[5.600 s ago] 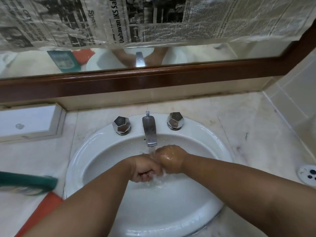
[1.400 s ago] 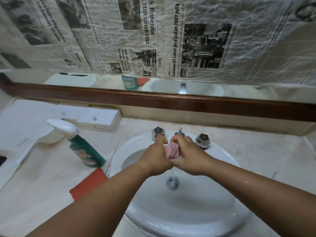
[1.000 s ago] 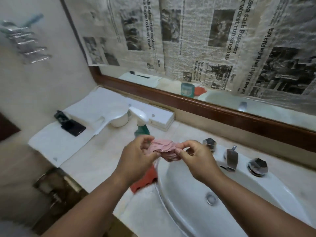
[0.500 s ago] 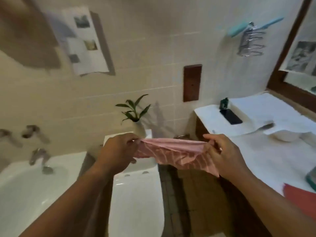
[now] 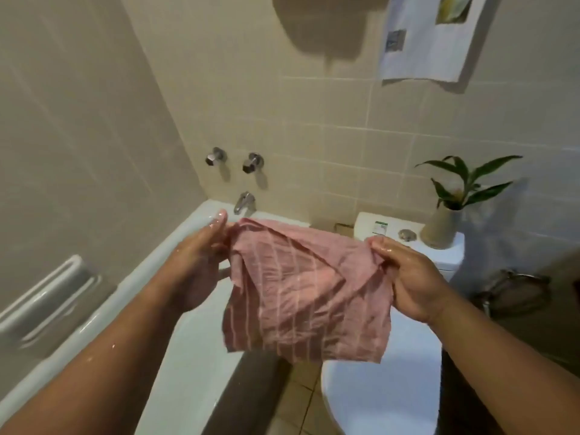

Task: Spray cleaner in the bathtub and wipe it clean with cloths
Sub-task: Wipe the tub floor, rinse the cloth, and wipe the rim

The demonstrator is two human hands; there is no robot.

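Cloth (image 5: pixel 309 293) question: where's the pink striped one at, and what are the hands doing? ~poster1

It's held up in the air, spread open. The left hand (image 5: pixel 197 265) pinches one top corner and the right hand (image 5: pixel 411 277) grips the other, so the hands are well apart with the cloth stretched between them and its bottom edge hanging free (both hands look wet). Under it on the right is a closed toilet lid (image 5: pixel 383 400), and on the left is the white bathtub (image 5: pixel 201 378). ~poster2

And further back? ~poster1

There's a grab rail (image 5: pixel 47 296) on the left wall. A spout (image 5: pixel 243 202) sits over the bathtub's far end, with two tap handles (image 5: pixel 216 157) above it. The cistern (image 5: pixel 452 255) has a plant (image 5: pixel 464 180) in a vase (image 5: pixel 441 227) on top, and a paper sheet (image 5: pixel 430 36) hangs high on the tiles. ~poster2
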